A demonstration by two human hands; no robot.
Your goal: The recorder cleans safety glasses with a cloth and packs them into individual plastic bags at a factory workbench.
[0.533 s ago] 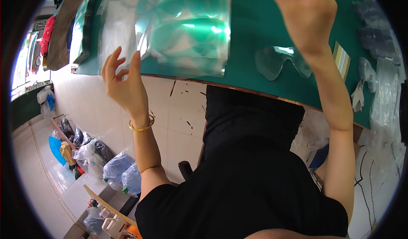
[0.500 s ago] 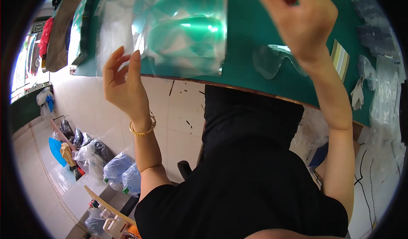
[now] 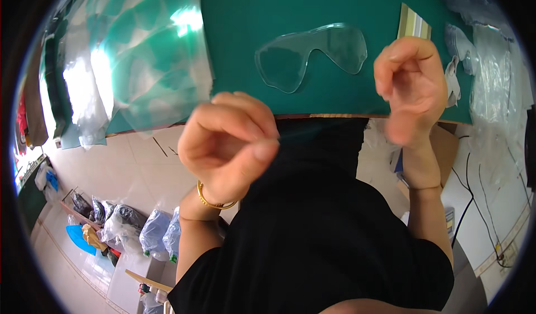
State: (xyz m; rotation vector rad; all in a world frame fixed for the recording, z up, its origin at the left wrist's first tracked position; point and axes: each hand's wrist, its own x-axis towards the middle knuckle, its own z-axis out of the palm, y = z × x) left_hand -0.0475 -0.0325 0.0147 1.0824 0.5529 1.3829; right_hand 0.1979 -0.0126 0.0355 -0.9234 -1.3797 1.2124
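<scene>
A clear one-piece goggle lens (image 3: 285, 57) with a nose notch lies flat on the green table (image 3: 240, 12). My left hand (image 3: 229, 141) is over the table's near edge, thumb and fingertips pinched together. Whatever may be in that pinch is too thin or see-through to make out. Right of the lens, my right hand (image 3: 416, 88) is raised with curled fingers and the thumb held apart; nothing shows in it. Its thumb is smeared by motion. Left of the lens lies a stack of transparent sheets (image 3: 151, 63) with rounded shapes, the green showing through.
A striped cream-and-olive piece (image 3: 414, 22) lies beyond my right hand. Clear plastic bags (image 3: 494, 85) hang along the table's right side, beside a white scrap (image 3: 453, 82). Stuffed bags (image 3: 156, 230) stand on the floor at left. Black cables (image 3: 472, 197) run at right.
My left hand has moved right and closed into a pinch. My right hand has come down nearer to me, its fingers loosened. The view has shifted right, showing the whole lens.
</scene>
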